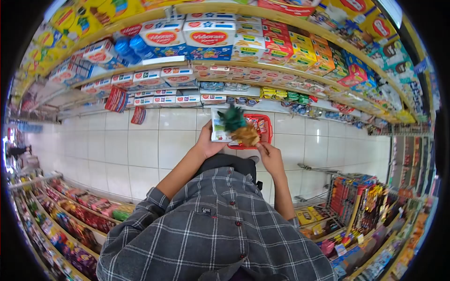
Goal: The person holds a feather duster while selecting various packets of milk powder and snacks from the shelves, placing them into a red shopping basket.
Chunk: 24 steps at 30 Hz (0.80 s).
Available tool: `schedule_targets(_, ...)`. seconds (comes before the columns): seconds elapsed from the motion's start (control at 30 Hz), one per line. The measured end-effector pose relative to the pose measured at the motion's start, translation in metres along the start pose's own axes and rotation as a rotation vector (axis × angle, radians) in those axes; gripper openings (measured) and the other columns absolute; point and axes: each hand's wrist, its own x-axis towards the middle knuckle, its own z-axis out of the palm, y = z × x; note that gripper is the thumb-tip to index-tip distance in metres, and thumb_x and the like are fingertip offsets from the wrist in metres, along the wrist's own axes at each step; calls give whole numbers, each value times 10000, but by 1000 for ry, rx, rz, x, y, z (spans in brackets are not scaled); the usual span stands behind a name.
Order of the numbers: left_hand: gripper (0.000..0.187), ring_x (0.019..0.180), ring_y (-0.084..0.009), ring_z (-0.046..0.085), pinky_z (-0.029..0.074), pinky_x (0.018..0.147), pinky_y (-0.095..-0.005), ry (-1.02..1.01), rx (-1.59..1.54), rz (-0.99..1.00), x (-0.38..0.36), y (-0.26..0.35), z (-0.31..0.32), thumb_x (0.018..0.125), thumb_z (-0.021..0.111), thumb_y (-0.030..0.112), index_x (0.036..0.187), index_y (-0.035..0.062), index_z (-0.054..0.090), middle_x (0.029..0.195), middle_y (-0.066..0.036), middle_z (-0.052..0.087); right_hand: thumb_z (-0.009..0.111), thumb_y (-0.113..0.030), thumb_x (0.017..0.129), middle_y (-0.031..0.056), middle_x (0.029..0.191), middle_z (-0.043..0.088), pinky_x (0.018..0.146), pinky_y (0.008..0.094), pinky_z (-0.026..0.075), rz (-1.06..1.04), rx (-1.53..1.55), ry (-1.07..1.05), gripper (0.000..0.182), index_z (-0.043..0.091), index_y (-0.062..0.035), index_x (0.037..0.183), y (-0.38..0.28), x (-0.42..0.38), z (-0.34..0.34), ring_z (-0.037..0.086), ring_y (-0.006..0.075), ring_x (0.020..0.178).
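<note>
Above the red basket (260, 129), a pineapple (240, 127) sat roughly mid-frame, green crown up-left, yellow-brown body toward the basket rim. Left hand (207, 142) was closed around a white-and-blue carton (219, 125), thumb on its near edge, carton pressed beside the pineapple; likely both were steadied together over the basket mouth so they could go in without tipping, a judgement only. Right hand (269, 156) sat just below the basket's near rim, fingers curled; whether it gripped the rim, a handle or the fruit's base couldn't be told. Basket rested on white floor tiles (140, 145), other goods in it too small to name. Grey checked shirt (211, 234) filled the lower frame and hid the person's legs. Shelves (206, 61) of boxed goods curved overhead, snack racks (356, 206) at right; fisheye bent everything, labels mostly unreadable, edges cut by the black lens ring.
</note>
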Motion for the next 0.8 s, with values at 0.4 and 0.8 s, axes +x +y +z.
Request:
schedule_targets(0.4, 366, 1025, -163, 604, 475, 886, -324, 497, 1085, -25, 176, 16, -117, 893, 644, 108, 1238, 25, 554, 1128, -53, 637, 793, -566, 646, 241, 1321, 471, 954, 499, 459, 1057, -188, -198, 866, 477, -22, 1241, 288, -97, 223, 494, 396, 1212)
schedule_targets(0.8, 273, 830, -129, 605, 523, 769, -275, 257, 1429, 874, 413, 110, -218, 874, 657, 5, 1124, -33, 555, 976, -87, 642, 719, -276, 700, 145, 1051, 547, 861, 494, 455, 1022, -349, -33, 460, 523, -68, 1061, 385, -73, 271, 535, 363, 1057)
